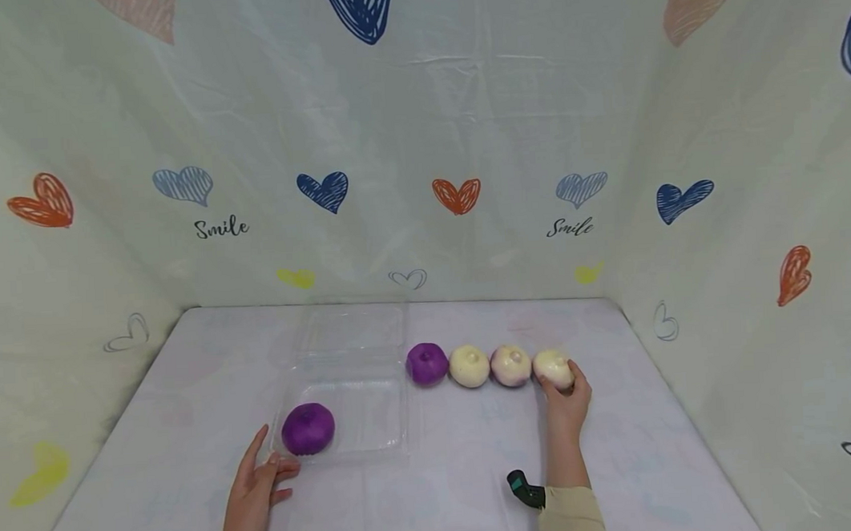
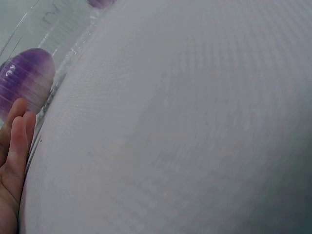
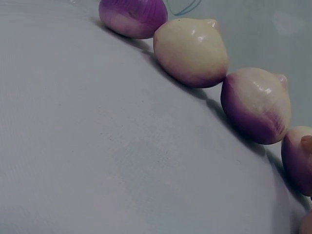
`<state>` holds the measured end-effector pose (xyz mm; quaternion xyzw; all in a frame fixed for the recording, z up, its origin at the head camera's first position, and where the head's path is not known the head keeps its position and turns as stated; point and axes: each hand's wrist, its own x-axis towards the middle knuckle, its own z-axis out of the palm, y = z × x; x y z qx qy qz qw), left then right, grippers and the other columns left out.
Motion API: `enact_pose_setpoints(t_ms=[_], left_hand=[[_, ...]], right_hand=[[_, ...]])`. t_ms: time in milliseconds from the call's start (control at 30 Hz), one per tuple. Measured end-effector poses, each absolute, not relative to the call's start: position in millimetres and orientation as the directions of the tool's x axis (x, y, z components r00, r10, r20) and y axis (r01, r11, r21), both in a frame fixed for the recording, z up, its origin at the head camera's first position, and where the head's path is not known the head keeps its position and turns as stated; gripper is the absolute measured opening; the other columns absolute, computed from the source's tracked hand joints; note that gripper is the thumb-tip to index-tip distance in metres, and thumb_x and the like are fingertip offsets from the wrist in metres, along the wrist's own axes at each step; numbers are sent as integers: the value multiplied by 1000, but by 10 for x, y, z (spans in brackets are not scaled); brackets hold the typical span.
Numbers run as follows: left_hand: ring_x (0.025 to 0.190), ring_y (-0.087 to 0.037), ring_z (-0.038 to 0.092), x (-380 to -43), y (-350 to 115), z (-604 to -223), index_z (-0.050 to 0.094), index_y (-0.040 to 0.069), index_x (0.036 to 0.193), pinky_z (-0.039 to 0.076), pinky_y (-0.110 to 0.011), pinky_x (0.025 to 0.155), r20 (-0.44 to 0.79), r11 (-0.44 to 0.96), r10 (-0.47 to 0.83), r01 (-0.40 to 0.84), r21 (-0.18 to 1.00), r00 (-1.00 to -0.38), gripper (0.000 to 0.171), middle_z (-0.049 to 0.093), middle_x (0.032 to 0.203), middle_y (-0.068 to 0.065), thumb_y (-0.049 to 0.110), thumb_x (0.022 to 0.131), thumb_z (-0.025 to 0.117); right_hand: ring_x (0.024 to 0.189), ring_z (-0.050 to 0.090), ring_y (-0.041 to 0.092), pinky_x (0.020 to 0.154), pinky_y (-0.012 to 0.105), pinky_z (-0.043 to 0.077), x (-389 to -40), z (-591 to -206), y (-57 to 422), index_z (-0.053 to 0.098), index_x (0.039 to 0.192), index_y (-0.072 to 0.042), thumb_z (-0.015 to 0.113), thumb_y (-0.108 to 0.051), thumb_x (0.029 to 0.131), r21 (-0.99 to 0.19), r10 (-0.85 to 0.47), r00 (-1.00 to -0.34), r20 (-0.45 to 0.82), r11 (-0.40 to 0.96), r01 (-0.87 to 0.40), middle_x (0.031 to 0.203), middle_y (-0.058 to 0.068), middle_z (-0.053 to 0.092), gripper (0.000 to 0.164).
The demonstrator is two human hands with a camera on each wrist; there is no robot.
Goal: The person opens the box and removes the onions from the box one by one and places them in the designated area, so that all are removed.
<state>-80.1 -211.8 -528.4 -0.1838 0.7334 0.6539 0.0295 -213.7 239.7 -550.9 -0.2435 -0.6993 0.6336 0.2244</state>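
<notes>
A clear plastic clamshell container [image 1: 366,455] lies with its lid laid back, and a purple onion [image 1: 308,429] sits in its front left corner. At that corner, my left hand [image 1: 253,491] touches the container's edge with fairly straight fingers; in the left wrist view, its fingertips [image 2: 19,131] are by the wall, beside the onion. To the container's right runs a row: a purple onion [image 1: 427,364], a pale onion [image 1: 468,366], a pale onion with purple sides [image 1: 510,365] and a pale onion at the right end [image 1: 552,368]. My right hand [image 1: 568,398] grips that last one between thumb and fingers.
Behind the table [image 1: 438,505] hangs a pale curtain [image 1: 491,134] printed with hearts, which also comes down on both sides. A dark wrist camera [image 1: 527,489] sticks out to the left from the right sleeve [image 1: 572,518].
</notes>
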Motion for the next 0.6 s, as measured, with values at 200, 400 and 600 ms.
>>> enact_pose_setpoints(t_ms=[200, 400, 600], left_hand=[[94, -1, 62, -796, -2112, -5286, 11, 24, 158, 51, -25, 77, -263, 94, -232, -291, 952, -936, 62, 67, 110, -8, 40, 106, 39], [93, -2, 62, -791, -2117, -5297, 11, 22, 158, 52, -26, 76, -243, 99, -227, -271, 958, -943, 61, 67, 109, -9, 39, 106, 38], [94, -1, 62, -801, -2128, -5303, 11, 23, 158, 51, -26, 77, -258, 88, -224, -283, 955, -940, 62, 67, 108, -5, 41, 105, 39]], right_hand=[[139, 26, 37, 114, 43, 21, -2144, -5517, 2393, 40, 144, 3, 70, 3, 86, -996, 623, -782, 18, 75, 37, 147, 26, 27, 65], [141, 24, 36, 114, 42, 21, -2152, -5515, 2371, 39, 144, 4, 69, 4, 87, -998, 620, -784, 28, 61, 12, 149, 25, 26, 65], [142, 22, 36, 114, 42, 19, -2150, -5505, 2363, 37, 146, 3, 68, 3, 88, -998, 614, -789, 22, 60, 19, 150, 24, 25, 65]])
